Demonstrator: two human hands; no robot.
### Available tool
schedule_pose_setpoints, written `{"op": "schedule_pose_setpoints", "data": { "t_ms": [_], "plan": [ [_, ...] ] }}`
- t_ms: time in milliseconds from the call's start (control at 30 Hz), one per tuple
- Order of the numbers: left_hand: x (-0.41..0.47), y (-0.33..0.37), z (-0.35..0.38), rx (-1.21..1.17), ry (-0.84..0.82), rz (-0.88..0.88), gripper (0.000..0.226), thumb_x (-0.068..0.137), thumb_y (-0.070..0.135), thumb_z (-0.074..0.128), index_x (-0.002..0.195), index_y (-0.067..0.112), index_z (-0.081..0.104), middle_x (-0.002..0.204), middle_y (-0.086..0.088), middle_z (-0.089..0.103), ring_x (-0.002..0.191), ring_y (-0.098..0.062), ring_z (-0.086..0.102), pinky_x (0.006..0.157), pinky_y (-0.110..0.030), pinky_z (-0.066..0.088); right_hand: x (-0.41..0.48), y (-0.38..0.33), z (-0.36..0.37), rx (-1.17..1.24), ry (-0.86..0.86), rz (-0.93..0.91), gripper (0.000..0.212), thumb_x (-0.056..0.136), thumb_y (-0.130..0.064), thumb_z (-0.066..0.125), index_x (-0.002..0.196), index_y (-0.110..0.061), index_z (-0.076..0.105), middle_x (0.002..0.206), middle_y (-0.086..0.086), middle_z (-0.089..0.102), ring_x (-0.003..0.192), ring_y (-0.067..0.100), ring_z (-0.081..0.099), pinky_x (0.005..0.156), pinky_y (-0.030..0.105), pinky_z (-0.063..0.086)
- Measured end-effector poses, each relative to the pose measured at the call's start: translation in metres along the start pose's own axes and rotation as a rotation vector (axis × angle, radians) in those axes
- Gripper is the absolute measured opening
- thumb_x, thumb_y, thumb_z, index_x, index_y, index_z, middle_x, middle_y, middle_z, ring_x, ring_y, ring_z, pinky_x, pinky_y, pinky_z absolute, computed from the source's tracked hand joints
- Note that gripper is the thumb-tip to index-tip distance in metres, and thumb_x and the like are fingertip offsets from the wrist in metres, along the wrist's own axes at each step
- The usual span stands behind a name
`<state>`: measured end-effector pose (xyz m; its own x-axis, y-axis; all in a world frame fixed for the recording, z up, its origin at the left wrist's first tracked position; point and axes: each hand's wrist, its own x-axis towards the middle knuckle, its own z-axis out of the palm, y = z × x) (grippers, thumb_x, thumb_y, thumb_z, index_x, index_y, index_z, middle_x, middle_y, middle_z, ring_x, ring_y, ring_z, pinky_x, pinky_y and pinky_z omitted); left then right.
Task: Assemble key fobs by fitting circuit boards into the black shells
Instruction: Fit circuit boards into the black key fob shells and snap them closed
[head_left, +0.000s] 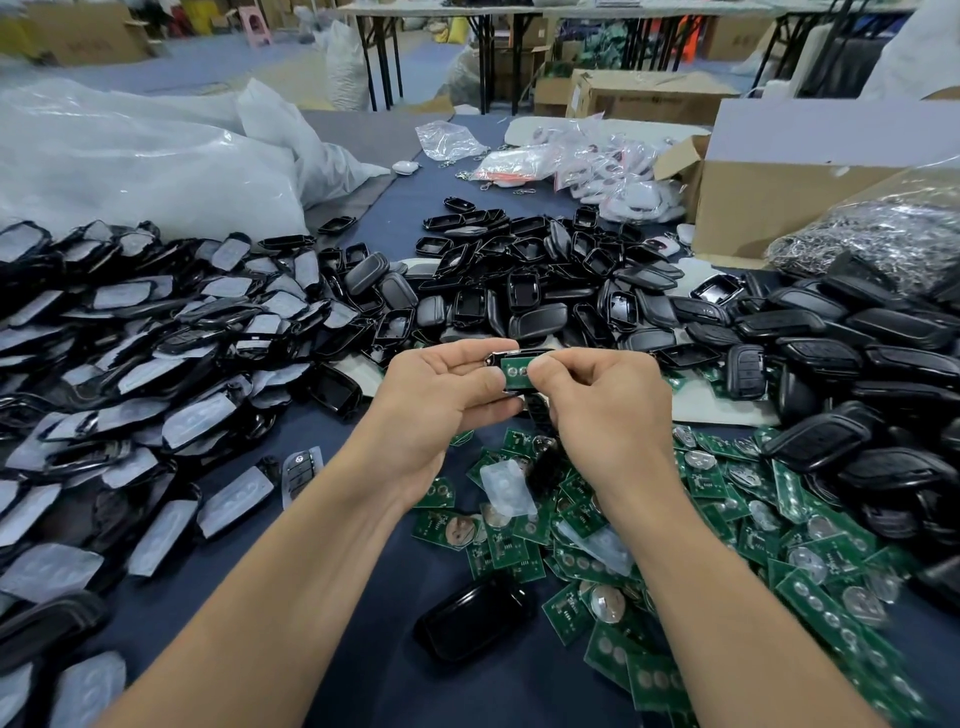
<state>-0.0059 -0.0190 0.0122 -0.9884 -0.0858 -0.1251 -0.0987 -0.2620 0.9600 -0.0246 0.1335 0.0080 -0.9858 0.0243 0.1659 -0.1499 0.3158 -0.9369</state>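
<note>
Boards (639, 561): heaped nearest; thin, light, stiff, probably brittle; edge grip best.
Left hand (441, 400): fingers curled round shell (494, 358), mid-air.
Right hand (608, 410): thumb and fingertips pinching board (514, 373) against shell.
Shells (524, 296): piled beyond; glossy, likely slippery.

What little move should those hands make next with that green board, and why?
Probably press the circuit board down into the black shell: the left hand grips the shell, the right hand pinches the board over it, and it looks not fully seated.
</note>
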Motion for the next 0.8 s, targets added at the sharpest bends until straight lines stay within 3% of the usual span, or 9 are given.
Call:
{"op": "schedule_pose_setpoints", "data": {
  "t_ms": [100,633,800],
  "plan": [
    [0.000,0.000,0.002,-0.007,0.012,0.004,0.024,0.096,-0.010,0.061,0.105,0.007,0.076,0.090,-0.008,0.080,0.085,-0.018,0.076,0.075,-0.027,0.062,-0.001,-0.002,0.000,-0.058,0.027,-0.006,0.019,0.091,-0.031,0.069,0.075,-0.030,0.080,0.047,-0.018,0.057,0.047,0.001,0.049,0.047,0.012,0.033],
    [-0.001,-0.002,0.011,-0.022,0.094,0.007,0.025,0.095,-0.012,0.060,0.102,0.005,0.077,0.099,-0.021,0.078,0.086,-0.027,0.076,0.073,-0.030,0.063,-0.002,-0.006,0.002,-0.132,0.079,0.009,0.024,0.092,-0.025,0.067,0.070,-0.025,0.077,0.047,-0.016,0.058,0.049,0.004,0.051,0.047,0.013,0.037],
    [-0.002,-0.004,0.013,0.033,0.147,0.072,0.027,0.092,-0.012,0.063,0.100,0.008,0.079,0.080,-0.017,0.067,0.077,-0.025,0.072,0.073,-0.031,0.064,-0.004,-0.008,0.002,-0.132,0.112,-0.009,0.023,0.092,-0.026,0.068,0.070,-0.027,0.076,0.049,-0.016,0.060,0.043,0.004,0.049,0.045,0.015,0.038]
  ]
}}
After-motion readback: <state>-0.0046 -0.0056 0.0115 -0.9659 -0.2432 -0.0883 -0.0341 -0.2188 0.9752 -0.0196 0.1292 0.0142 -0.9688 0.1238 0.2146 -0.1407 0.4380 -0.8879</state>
